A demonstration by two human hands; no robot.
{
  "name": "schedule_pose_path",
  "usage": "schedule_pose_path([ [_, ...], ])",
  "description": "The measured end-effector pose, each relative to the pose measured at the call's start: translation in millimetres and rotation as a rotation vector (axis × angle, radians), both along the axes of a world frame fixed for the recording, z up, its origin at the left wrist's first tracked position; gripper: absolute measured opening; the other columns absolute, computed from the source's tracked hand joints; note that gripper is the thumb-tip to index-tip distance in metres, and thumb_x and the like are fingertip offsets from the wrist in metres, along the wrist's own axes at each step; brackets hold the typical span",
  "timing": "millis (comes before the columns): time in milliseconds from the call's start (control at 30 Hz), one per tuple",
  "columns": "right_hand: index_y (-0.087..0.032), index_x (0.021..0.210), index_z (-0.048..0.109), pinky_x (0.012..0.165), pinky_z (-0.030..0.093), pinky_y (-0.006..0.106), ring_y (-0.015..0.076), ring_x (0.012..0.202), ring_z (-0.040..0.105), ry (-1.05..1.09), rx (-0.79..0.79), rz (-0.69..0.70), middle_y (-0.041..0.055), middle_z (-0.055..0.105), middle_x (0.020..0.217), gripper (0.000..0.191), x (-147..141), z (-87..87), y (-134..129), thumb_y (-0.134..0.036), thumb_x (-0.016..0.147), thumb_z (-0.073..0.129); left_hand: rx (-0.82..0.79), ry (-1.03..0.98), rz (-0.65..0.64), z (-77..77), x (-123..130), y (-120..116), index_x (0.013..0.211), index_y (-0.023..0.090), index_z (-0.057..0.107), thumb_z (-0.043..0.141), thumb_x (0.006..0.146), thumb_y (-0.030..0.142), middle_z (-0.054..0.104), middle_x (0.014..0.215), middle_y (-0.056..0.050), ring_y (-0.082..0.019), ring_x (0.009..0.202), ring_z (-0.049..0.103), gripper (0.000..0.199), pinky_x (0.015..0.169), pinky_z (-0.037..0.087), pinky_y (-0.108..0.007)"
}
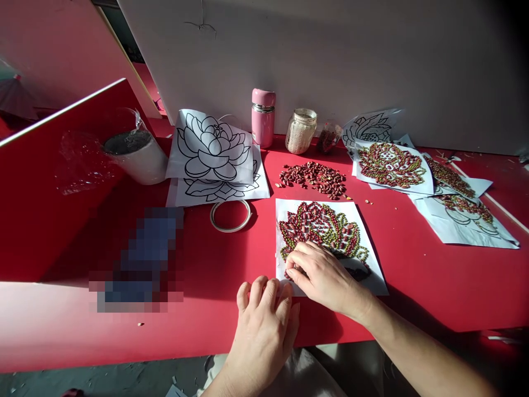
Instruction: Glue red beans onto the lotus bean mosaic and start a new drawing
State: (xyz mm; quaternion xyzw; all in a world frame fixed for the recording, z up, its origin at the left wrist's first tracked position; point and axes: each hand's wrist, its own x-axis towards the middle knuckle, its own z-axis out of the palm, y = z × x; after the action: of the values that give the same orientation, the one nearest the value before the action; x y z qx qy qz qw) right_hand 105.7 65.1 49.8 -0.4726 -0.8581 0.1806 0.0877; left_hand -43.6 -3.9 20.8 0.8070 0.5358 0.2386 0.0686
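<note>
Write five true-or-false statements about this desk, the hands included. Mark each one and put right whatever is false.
1. The right hand is over the bean picture. True.
2. The left hand is holding the pink bottle. False: it is at the near edge of the bean picture, well away from the bottle.
3. The pink bottle stands to the left of the glass jar. True.
4. The pile of beans sits inside the glass jar. False: it lies on the red table, nearer the person than the jar.
5. Flower drawings lie to the left of the bean picture. True.
</note>
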Motion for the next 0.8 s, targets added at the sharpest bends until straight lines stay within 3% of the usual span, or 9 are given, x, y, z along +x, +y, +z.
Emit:
schedule_pose_path([
  [200, -0.018, 0.074, 0.053, 0.073, 0.038, 0.028, 0.0154, 0.079, 0.047, 0.034, 0.001, 0.000, 0.0017, 0.051, 0.079, 0.011, -1, -0.3, 0, -0.016, 0.085, 0.049, 0.009, -0.019, 0.016, -1.3, 1, -1, 0.099, 0.020, 0.058, 0.046, 0.083, 0.024, 0.056, 0.094, -0.005, -0.023, 0.095, 0.043, 0.020, 0.088, 0.029, -0.045],
  [367, -0.018, 0.078, 0.053, 0.069, 0.041, 0.026, 0.0130, 0.075, 0.050, 0.243, 0.005, -0.075, 0.0016, 0.053, 0.080, 0.011, 15, 5.6, 13, -0.017, 0.086, 0.046, -0.001, 0.000, -0.006, 2.8, 0, 0, 0.102, 0.021, 0.058, 0.044, 0.084, 0.022, 0.056, 0.092, -0.005, -0.023, 0.093, 0.043, 0.022, 0.085, 0.030, -0.043],
  [533, -0.018, 0.089, 0.054, 0.063, 0.044, 0.024, 0.0123, 0.071, 0.052, 0.415, 0.082, -0.262, 0.0026, 0.056, 0.082, 0.009, 52, 3.1, 61, -0.020, 0.084, 0.047, 0.084, 0.011, -0.002, -0.7, -3, 3, 0.101, 0.021, 0.058, 0.045, 0.083, 0.023, 0.057, 0.092, -0.004, -0.022, 0.095, 0.044, 0.022, 0.086, 0.029, -0.040],
  [667, -0.018, 0.092, 0.054, 0.060, 0.043, 0.021, 0.0108, 0.067, 0.053, 0.290, 0.083, -0.426, 0.0011, 0.058, 0.082, 0.011, 72, -0.5, 111, -0.019, 0.083, 0.047, 0.145, 0.073, -0.025, -8.1, -9, 5, 0.101, 0.024, 0.058, 0.050, 0.079, 0.023, 0.059, 0.092, -0.002, -0.021, 0.094, 0.046, 0.023, 0.085, 0.028, -0.038],
  [800, -0.018, 0.088, 0.057, 0.056, 0.039, 0.021, 0.0110, 0.065, 0.051, 0.192, 0.122, -0.487, 0.0009, 0.058, 0.081, 0.010, 72, -6.1, 148, -0.017, 0.080, 0.051, 0.219, 0.107, -0.020, -18.1, -9, 6, 0.099, 0.024, 0.059, 0.052, 0.079, 0.024, 0.061, 0.091, -0.001, -0.021, 0.092, 0.048, 0.022, 0.084, 0.029, -0.037],
])
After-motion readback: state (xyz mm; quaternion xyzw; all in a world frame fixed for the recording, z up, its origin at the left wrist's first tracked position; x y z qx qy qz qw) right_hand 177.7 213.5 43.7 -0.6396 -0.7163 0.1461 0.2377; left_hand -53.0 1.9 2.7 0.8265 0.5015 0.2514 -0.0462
